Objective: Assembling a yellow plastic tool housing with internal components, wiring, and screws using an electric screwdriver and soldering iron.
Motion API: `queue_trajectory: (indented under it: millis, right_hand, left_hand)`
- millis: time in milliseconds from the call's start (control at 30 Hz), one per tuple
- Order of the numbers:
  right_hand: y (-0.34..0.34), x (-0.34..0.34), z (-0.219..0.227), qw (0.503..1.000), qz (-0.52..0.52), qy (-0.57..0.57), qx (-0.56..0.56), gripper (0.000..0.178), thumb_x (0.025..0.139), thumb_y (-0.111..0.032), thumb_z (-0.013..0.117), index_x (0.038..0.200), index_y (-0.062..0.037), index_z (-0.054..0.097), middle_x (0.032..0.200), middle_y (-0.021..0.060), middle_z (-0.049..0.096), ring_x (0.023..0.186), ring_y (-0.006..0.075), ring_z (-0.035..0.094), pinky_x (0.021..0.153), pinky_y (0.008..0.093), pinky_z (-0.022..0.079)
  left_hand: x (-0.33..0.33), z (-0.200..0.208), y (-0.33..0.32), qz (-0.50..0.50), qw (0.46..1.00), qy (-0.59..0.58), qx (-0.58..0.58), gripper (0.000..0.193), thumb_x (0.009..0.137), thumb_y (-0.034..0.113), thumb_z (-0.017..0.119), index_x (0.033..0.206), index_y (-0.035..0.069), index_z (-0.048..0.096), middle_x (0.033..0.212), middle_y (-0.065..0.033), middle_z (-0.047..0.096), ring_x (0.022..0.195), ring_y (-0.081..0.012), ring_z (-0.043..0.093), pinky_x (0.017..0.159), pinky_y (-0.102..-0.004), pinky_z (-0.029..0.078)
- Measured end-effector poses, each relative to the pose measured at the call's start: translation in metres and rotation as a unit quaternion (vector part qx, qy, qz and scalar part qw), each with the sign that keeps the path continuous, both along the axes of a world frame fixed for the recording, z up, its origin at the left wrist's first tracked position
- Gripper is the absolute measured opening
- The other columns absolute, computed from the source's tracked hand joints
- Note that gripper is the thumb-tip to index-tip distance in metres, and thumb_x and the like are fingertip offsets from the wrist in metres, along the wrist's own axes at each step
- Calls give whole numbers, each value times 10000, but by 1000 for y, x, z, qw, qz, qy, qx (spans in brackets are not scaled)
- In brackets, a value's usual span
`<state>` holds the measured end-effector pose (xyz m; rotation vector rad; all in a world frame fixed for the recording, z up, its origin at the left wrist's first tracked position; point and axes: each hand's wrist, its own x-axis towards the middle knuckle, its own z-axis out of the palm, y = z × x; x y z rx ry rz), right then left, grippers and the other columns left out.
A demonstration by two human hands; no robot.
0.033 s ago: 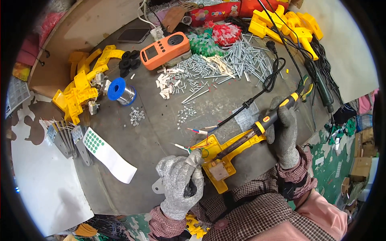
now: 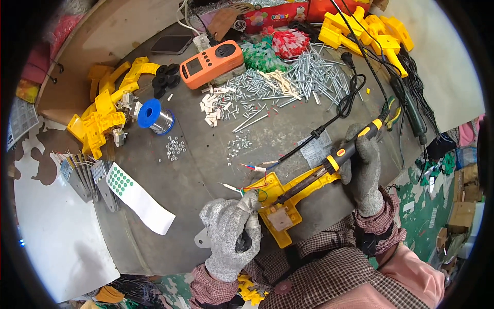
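Note:
Gloved in grey, my right hand (image 2: pixel 367 167) grips the black-and-yellow handle of a soldering iron (image 2: pixel 341 154). Its dark shaft slants down left over an open yellow plastic casing (image 2: pixel 275 184), with the tip close to my left fingertips. My left hand (image 2: pixel 229 226), also gloved, has thumb and fingers pinched together at thin wires (image 2: pixel 234 189) by the casing's left edge; exactly what lies between the fingertips is hidden. A pale square block (image 2: pixel 280 219) sits inside the casing. From under my left hand pokes a grey metal plate (image 2: pixel 202 239) with a hole.
A black power cord (image 2: pixel 329 125) with bared wire ends runs above the casing. Further back lie a solder spool (image 2: pixel 157 118), an orange meter (image 2: pixel 212 64), heaped screws (image 2: pixel 314 77) and yellow casings (image 2: pixel 100 121). A white sticker strip (image 2: pixel 146 206) and metal blades (image 2: pixel 77 177) are at left.

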<state>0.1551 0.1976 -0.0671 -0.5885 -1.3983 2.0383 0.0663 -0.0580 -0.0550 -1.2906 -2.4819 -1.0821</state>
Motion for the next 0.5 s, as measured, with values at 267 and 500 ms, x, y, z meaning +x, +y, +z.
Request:
queue_trajectory:
  millis: [267,500]
  right_hand:
    - [3,1,-4,1000,7,-5,21,319,1021,-383,526,1043,-65,528,563,12,546,369,89,419,419,226,356]
    - [1,-2,-3,1000,9,-2,6,325,1025,-393,524,1062,-70,522,581,16,557,371,89,423,408,225,350]
  left_hand:
    - [1,-6,-1,2,1000,2,-7,470,758,0,697,1225,44,673,955,-71,652,914,-278,599,883,-458,431]
    - [-2,1,-1,12,1000,12,6,414,753,5,697,1163,63,706,975,-58,654,892,-271,599,897,-451,446]
